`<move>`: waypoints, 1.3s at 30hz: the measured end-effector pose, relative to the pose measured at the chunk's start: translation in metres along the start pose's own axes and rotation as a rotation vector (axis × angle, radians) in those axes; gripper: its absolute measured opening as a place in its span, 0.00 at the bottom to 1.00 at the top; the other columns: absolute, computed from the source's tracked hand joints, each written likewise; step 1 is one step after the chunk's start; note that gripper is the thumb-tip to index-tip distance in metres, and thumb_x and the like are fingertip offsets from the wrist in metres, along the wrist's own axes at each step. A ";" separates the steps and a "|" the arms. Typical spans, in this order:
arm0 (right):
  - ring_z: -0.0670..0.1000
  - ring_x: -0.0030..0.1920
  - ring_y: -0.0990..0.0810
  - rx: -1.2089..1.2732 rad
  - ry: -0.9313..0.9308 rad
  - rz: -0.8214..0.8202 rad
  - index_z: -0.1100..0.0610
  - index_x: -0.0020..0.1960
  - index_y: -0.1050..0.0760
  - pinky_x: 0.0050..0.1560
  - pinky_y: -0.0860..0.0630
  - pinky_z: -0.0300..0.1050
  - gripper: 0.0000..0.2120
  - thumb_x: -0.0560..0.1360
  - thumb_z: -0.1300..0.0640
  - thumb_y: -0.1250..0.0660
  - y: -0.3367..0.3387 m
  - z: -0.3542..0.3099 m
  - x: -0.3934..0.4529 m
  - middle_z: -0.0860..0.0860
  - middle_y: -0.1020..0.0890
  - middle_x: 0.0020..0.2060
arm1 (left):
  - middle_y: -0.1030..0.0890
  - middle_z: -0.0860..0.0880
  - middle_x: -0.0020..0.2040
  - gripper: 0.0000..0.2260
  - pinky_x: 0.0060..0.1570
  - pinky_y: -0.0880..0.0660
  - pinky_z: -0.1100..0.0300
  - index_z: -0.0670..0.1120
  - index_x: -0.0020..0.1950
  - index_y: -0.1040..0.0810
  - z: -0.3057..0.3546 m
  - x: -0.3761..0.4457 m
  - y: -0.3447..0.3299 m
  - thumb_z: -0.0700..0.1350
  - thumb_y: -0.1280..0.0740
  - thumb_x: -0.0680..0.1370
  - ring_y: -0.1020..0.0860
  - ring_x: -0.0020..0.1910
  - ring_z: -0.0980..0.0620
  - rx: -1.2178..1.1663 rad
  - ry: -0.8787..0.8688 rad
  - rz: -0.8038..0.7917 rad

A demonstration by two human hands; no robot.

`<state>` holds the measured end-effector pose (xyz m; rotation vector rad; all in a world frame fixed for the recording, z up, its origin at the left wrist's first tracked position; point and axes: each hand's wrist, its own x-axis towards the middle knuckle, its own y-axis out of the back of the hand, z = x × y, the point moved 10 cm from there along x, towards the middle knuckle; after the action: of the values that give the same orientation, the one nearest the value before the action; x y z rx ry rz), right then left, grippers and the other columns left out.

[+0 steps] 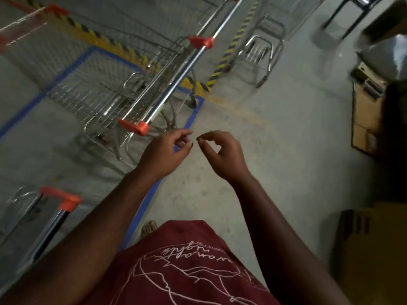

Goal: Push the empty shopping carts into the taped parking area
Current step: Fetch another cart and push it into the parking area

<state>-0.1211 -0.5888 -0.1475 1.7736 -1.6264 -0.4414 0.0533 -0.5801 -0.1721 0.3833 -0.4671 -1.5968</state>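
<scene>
An empty wire shopping cart [99, 93] with a chrome handle bar [171, 84] and orange end caps stands inside the blue tape outline [191, 119] on the grey floor. My left hand [167, 150] hovers just right of the handle's near orange cap, fingers loosely curled, holding nothing. My right hand [222, 153] is beside it, also loosely curled and empty. Neither hand touches the cart. A second cart's handle [59, 205] with an orange cap shows at the lower left. Another cart [220, 16] is farther back.
Yellow-black hazard tape [222, 62] runs across the floor beyond the blue outline. A small chrome frame [262, 53] stands past it. Cardboard boxes [370, 119] and dark furniture line the right side; a brown box [374, 249] sits at lower right.
</scene>
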 end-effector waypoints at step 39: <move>0.44 0.47 0.17 -0.128 -0.343 0.201 0.48 0.52 0.16 0.47 0.20 0.49 0.07 0.79 0.48 0.31 0.329 0.490 0.642 0.43 0.15 0.49 | 0.16 0.56 0.50 0.13 0.53 0.25 0.67 0.50 0.64 0.18 0.169 0.853 -0.362 0.47 0.31 0.81 0.19 0.50 0.60 0.045 -0.146 -0.236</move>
<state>-0.5814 -1.3295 -0.1483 1.4807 -1.9415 -0.7685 -0.4102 -1.3997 -0.1851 0.3676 -0.5876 -1.8540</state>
